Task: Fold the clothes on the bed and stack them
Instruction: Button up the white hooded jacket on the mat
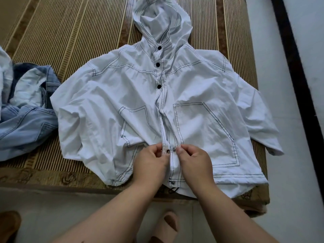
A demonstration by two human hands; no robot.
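While both hands pinch its front opening, the white hooded jacket (pixel 201 95) lies flat, front up, on the bed (pixel 70 41). Long axis runs hem to hood: hem at the near bed edge, hood (pixel 161 20) pointing straight away from the person. Sleeves lie out to either side of the body.

Three black snaps (pixel 158 64) on the upper front are closed; below them the front is open.

Left hand (pixel 150 165): grip is a thumb-and-finger pinch on the left front strip, a little above the hem. Right hand (pixel 194 162): same pinch on the right strip. Two metal snap halves (pixel 171 150) show between the fingertips, not joined.

Crumpled denim garment (pixel 26 120) sits at the jacket's left sleeve, touching it. Beige slipper (pixel 168 225) is on the floor, nearer than the hem.
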